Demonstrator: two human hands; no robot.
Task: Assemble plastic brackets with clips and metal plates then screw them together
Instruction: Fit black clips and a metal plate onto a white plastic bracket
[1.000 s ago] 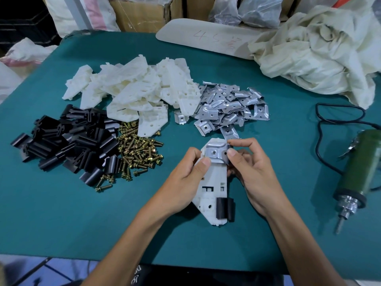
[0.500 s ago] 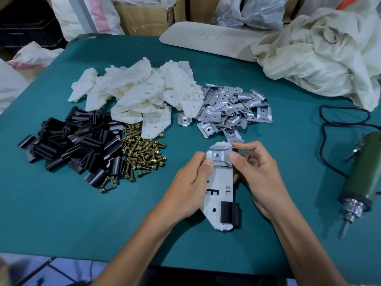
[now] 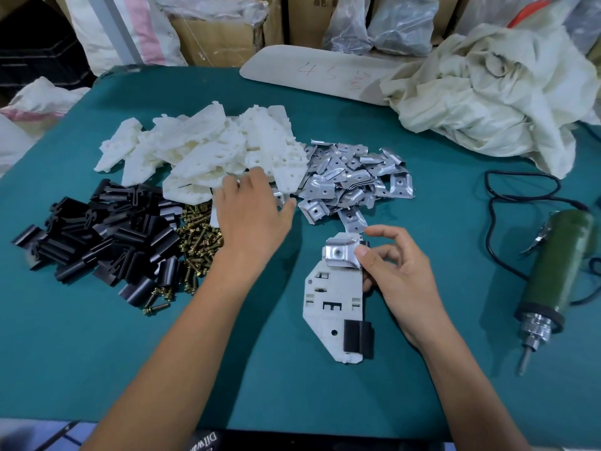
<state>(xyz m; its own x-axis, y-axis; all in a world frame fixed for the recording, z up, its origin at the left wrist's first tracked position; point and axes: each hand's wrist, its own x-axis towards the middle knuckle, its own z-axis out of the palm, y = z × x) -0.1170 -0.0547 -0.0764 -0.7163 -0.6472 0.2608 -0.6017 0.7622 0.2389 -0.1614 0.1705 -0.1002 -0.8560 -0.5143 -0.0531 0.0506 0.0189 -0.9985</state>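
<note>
Right hand (image 3: pixel 398 281) pinching metal plate (image 3: pixel 341 253) onto top end of white bracket (image 3: pixel 331 297), black clip (image 3: pixel 357 336) on its lower right edge. Left hand (image 3: pixel 252 216) open, empty, palm down over screws (image 3: pixel 200 236), fingertips at bracket pile (image 3: pixel 208 151) edge. Bare green mat (image 3: pixel 81 369) below both hands. Driver (image 3: pixel 553 281) well right of right hand.

Bright even light, soft shadows, wide-angle edge bending

bare forearms, no sleeves, perhaps rolled
</note>
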